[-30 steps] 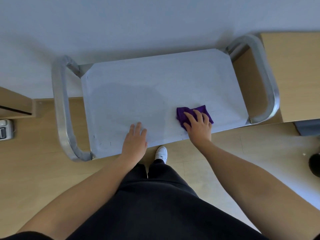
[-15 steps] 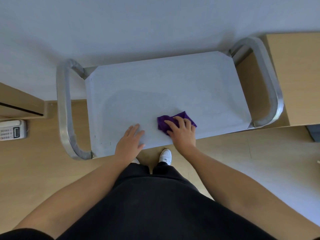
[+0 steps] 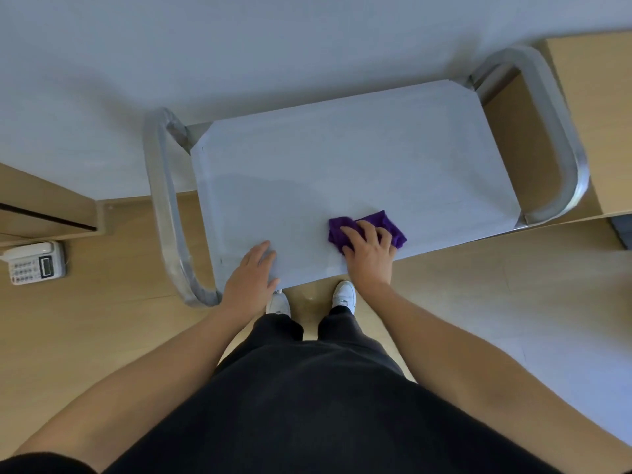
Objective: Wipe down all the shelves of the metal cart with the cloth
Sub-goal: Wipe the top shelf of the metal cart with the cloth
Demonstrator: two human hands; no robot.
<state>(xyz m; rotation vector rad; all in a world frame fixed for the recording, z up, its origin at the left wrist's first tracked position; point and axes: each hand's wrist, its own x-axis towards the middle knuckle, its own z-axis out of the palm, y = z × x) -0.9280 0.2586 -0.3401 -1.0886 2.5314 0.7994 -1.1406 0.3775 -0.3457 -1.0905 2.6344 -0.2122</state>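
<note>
The purple cloth [image 3: 367, 229] lies bunched on the cart's top shelf [image 3: 342, 172], near its front edge and right of centre. It looks soft, light and limp, likely to fold or slip under a stroke, so it is best taken under a flat palm with the fingers spread across it. The right hand [image 3: 369, 254] does this, pressed down on the cloth with fingers slightly apart. The left hand [image 3: 251, 278] rests open and flat on the shelf's front left corner, seemingly steadying the cart by its tubular handle [image 3: 167, 213]. Compared with half a second ago, the cloth has slid back rightward along the front edge. A telephone [image 3: 36, 263] sits on the floor at left.
</note>
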